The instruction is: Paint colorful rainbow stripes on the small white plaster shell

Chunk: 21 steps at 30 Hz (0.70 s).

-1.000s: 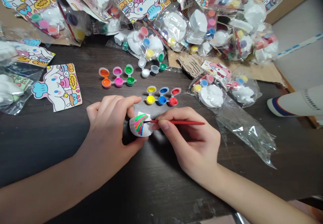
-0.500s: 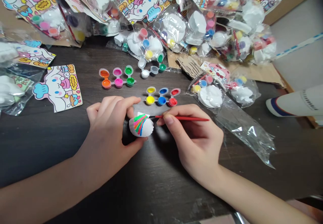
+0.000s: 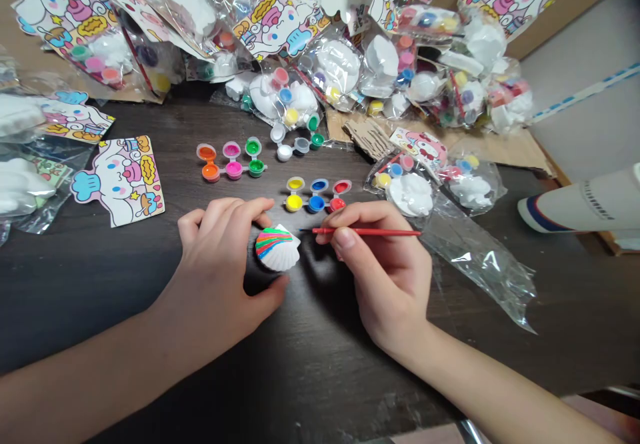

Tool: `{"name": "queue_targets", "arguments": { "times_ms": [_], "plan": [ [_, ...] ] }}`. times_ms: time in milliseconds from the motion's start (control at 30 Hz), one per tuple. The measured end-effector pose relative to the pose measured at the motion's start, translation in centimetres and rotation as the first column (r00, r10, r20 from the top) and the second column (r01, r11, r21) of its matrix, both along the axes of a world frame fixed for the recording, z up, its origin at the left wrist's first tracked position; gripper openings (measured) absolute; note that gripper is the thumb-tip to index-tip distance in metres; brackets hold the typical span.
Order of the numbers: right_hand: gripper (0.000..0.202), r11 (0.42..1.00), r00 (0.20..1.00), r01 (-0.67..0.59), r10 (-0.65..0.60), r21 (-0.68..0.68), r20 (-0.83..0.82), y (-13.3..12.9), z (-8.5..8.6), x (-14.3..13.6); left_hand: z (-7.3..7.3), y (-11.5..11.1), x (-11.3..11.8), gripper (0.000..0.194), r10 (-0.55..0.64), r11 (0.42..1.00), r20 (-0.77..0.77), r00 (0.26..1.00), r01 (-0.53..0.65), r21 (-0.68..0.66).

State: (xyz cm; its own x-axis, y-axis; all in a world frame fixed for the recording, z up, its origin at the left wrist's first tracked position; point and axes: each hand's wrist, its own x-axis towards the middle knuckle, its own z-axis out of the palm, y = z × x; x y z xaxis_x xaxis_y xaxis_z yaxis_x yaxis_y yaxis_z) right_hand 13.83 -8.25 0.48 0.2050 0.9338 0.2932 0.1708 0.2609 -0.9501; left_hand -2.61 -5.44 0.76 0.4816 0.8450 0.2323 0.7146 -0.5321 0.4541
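A white scallop shell figure (image 3: pixel 278 249) lies on the dark table, with green, pink, orange and blue stripes on its upper left. My left hand (image 3: pixel 225 257) curves around its left side, thumb and fingers apart, with small gaps to the shell. My right hand (image 3: pixel 385 264) pinches a thin red paintbrush (image 3: pixel 370 231), whose tip points left, just off the shell's right point. Behind the shell stand open paint pots: a yellow, blue and red strip (image 3: pixel 317 203), and an orange, pink and green strip (image 3: pixel 233 169) farther left.
Bagged plaster figures with paints (image 3: pixel 335 64) are heaped at the back on cardboard (image 3: pixel 500 149). A cartoon card (image 3: pixel 120 184) lies at left. Clear plastic wrap (image 3: pixel 480 264) and a white cup (image 3: pixel 585 201) are on the right. White and green pots (image 3: pixel 301 145) sit behind.
The shell has turned and now lies flatter, its ridged face up. My left fingers have opened off it. The brush tip has moved slightly away from the shell.
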Motion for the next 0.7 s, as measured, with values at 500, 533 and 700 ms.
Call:
{"name": "queue_targets", "arguments": {
  "times_ms": [500, 533, 700],
  "plan": [
    [0.010, 0.972, 0.977, -0.209, 0.212, -0.109, 0.010, 0.59, -0.25, 0.17, 0.10, 0.31, 0.24, 0.048, -0.011, 1.000, 0.017, 1.000, 0.011, -0.014],
    [0.010, 0.971, 0.977, -0.208, 0.211, -0.114, 0.016, 0.60, -0.21, 0.16, 0.06, 0.30, 0.23, 0.048, -0.011, 1.000, 0.017, 1.000, 0.011, -0.010],
    [0.010, 0.972, 0.978, -0.193, 0.201, -0.134, 0.046, 0.62, -0.13, 0.11, 0.04, 0.18, 0.17, 0.048, -0.016, 1.000, 0.019, 1.000, 0.016, 0.005]
  ]
}}
